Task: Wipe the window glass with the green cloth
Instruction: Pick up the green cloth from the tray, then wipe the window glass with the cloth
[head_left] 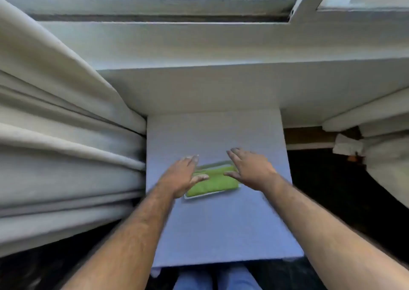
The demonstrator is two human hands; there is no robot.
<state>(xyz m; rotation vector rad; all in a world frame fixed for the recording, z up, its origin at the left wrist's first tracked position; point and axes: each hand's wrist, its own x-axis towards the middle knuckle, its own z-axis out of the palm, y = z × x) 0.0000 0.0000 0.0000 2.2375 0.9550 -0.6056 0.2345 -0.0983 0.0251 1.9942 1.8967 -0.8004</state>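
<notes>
The folded green cloth lies on a shallow white tray mid-way along the pale blue table. Left hand and right hand hover spread, grasping nothing. A hasty grab could drag the tray along.

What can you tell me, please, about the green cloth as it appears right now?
The green cloth is bright lime, soft-looking and folded into a flat rectangle with a crease along its length. It lies in a shallow pale tray on the blue-covered table. The left hand and right hand overlap its ends; actual contact is unclear.
</notes>
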